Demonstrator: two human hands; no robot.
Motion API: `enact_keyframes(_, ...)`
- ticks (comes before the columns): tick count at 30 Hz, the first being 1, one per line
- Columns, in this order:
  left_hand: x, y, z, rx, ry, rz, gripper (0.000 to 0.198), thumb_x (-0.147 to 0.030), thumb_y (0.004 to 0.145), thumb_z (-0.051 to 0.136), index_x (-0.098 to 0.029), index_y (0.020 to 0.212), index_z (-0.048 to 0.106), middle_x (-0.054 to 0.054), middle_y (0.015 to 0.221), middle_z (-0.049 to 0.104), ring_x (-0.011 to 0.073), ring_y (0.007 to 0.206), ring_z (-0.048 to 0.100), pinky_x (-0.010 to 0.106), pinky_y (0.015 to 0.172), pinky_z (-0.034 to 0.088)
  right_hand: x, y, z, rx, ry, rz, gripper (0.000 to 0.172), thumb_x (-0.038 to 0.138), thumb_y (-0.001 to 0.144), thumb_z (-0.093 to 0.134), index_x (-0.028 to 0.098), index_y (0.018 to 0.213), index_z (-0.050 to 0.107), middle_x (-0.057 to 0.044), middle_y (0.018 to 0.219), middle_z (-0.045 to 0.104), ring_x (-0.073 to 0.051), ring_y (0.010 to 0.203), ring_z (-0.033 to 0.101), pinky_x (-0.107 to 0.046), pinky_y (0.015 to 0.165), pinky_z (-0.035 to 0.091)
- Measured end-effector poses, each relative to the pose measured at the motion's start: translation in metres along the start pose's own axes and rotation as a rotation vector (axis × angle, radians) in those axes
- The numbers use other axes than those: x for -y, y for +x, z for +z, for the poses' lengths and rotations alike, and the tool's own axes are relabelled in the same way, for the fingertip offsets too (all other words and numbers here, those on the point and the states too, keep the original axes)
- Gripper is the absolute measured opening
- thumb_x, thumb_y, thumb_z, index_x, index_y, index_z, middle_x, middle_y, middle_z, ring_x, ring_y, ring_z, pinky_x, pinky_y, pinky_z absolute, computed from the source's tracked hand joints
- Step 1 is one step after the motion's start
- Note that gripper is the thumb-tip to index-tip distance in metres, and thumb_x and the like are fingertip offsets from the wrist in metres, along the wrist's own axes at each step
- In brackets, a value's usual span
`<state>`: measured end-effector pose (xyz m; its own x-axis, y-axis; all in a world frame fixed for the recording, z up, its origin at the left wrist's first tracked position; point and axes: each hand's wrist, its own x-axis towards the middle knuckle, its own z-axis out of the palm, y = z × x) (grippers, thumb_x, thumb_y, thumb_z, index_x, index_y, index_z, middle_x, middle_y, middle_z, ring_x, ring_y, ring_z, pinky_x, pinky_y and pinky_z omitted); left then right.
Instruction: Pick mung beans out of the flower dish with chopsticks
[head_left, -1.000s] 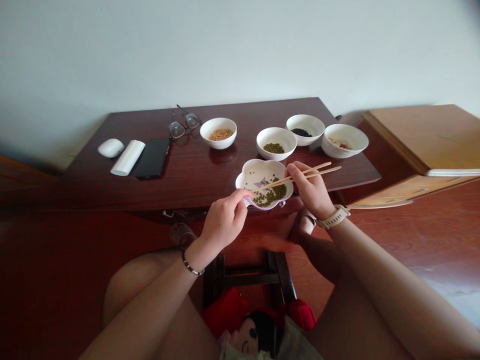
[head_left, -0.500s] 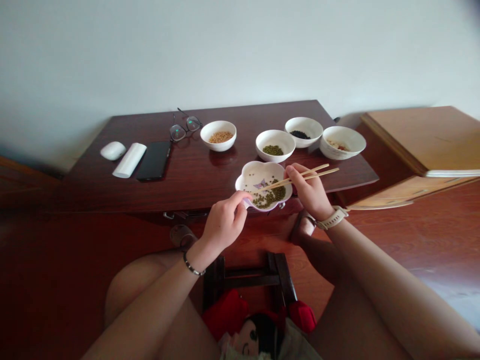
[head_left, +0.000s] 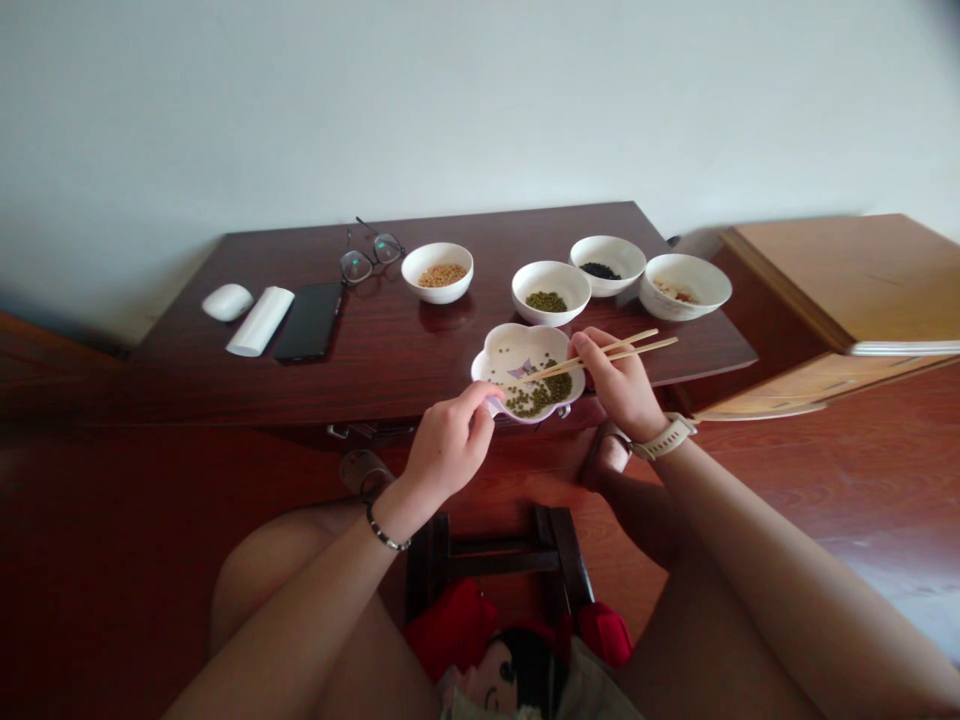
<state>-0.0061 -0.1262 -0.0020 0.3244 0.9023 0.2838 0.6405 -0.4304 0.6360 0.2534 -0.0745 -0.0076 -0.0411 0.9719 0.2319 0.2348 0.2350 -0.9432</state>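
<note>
At the table's front edge is a scalloped white dish (head_left: 510, 350) with green beans spread over its lower and right parts. My left hand (head_left: 451, 440) grips the dish at its lower left rim, thumb and fingers closed on it. In my right hand (head_left: 616, 385) is a pair of wooden chopsticks (head_left: 630, 350), their tips low inside the dish near its left side. Just behind the dish stands a white bowl of green beans (head_left: 551, 290). Farther right are a bowl of black beans (head_left: 607, 265) and a bowl with pale and reddish pieces (head_left: 686, 287).
A bowl of tan beans (head_left: 437, 273) stands left of centre on the dark table (head_left: 390, 350). Glasses (head_left: 371, 258), a black phone (head_left: 309, 322), a white case (head_left: 260, 322) and a white rounded object (head_left: 226, 301) lie farther left. A wooden cabinet (head_left: 862, 280) is at right.
</note>
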Motion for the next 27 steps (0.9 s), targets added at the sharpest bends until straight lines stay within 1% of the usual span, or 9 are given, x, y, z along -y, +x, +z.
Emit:
enact_keyframes(10,-0.0002,-0.0006,0.0005,-0.004,-0.014,-0.001,0.030,-0.016,0.106,0.047,-0.020,0.120,0.073,0.005,0.099,0.084,0.0184,0.079,0.077,0.029,0.076,0.053,0.0008,-0.0011,0.0005,-0.001,0.009,0.004,0.049,0.061,0.106,0.060,0.023,0.076,0.059,0.001,0.067,0.049,-0.016,0.063,0.041,-0.032,0.057,0.030)
enact_keyframes(16,0.0006,-0.0005,0.0006,0.004,-0.007,-0.004,0.031,-0.017,0.106,0.046,-0.020,0.120,0.073,0.005,0.099,0.084,0.0186,0.080,0.077,0.029,0.075,0.053,-0.0024,0.0003,-0.0003,-0.006,0.002,-0.009,0.048,0.059,0.107,0.060,0.023,0.076,0.059,0.001,0.067,0.049,-0.016,0.064,0.041,-0.032,0.058,0.030)
enact_keyframes(24,-0.0007,-0.0006,0.0004,0.008,-0.029,-0.016,0.031,-0.017,0.107,0.046,-0.020,0.121,0.073,0.005,0.103,0.084,0.0194,0.085,0.078,0.030,0.080,0.053,0.0010,-0.0005,-0.0004,-0.008,-0.005,-0.005,0.049,0.059,0.107,0.060,0.022,0.075,0.059,0.001,0.067,0.049,-0.016,0.064,0.042,-0.033,0.058,0.031)
enact_keyframes(27,-0.0021,-0.0008,-0.0004,0.017,-0.031,-0.020,0.032,-0.018,0.107,0.045,-0.020,0.122,0.074,0.004,0.099,0.083,0.0181,0.079,0.076,0.030,0.076,0.051,0.0021,-0.0006,-0.0001,-0.005,-0.005,-0.005,0.049,0.059,0.107,0.060,0.022,0.075,0.059,0.001,0.067,0.049,-0.016,0.064,0.041,-0.032,0.058,0.031)
